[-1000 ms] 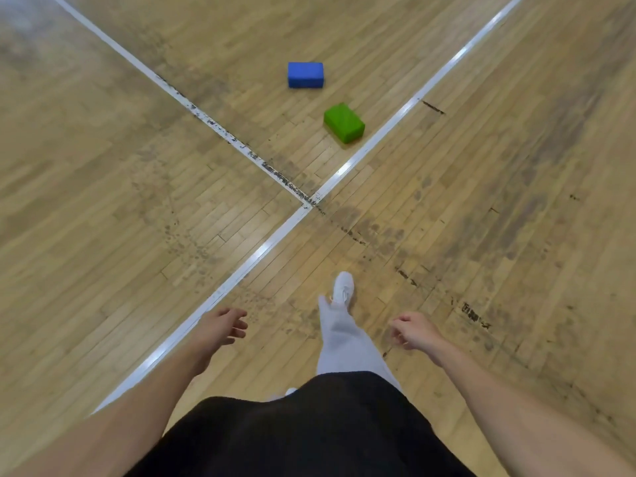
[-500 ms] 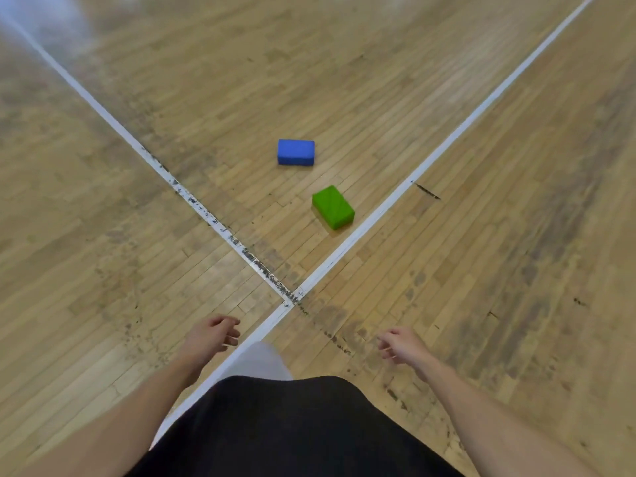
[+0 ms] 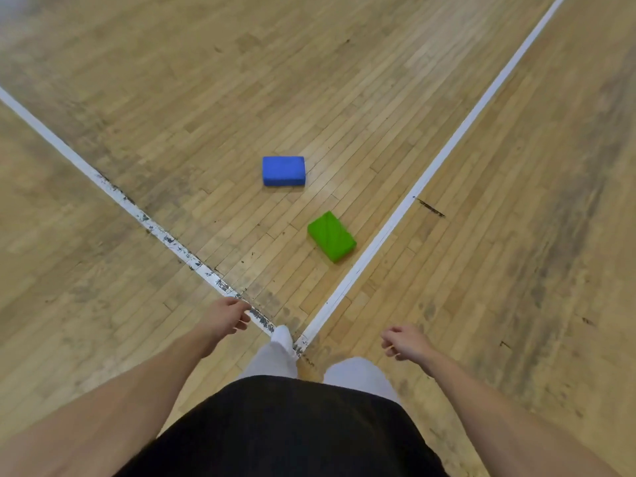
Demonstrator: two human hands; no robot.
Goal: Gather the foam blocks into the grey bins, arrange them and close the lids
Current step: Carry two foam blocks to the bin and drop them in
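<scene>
Compared with the frame half a second earlier, both foam blocks are seen lower in the head view and nearer to the person, and a white shoe (image 3: 282,333) is now planted at the junction of the two floor lines.

The blue foam block (image 3: 284,170) is laid flat on the wooden floor (image 3: 137,132), at about 12 o'clock from the person. The green foam block (image 3: 331,236) is laid flat at about 5 o'clock from the blue one, apart from it and turned at an angle to it. Both blocks are located inside the wedge formed by the worn white line (image 3: 69,153) running off toward 10 o'clock and the cleaner white line (image 3: 447,146) running off toward 1 o'clock. The green block is positioned just beside the cleaner line without touching it.

The left hand (image 3: 225,316) is held over the worn line, at 11 o'clock from the shoe, with fingers loosely curled and nothing grasped. The right hand (image 3: 406,342) is held at 3 o'clock from the shoe, fingers likewise loosely curled and empty. Neither hand is in contact with a block.

Light grey trousers (image 3: 358,371) and a black garment (image 3: 282,425) are visible at 6 o'clock.
</scene>
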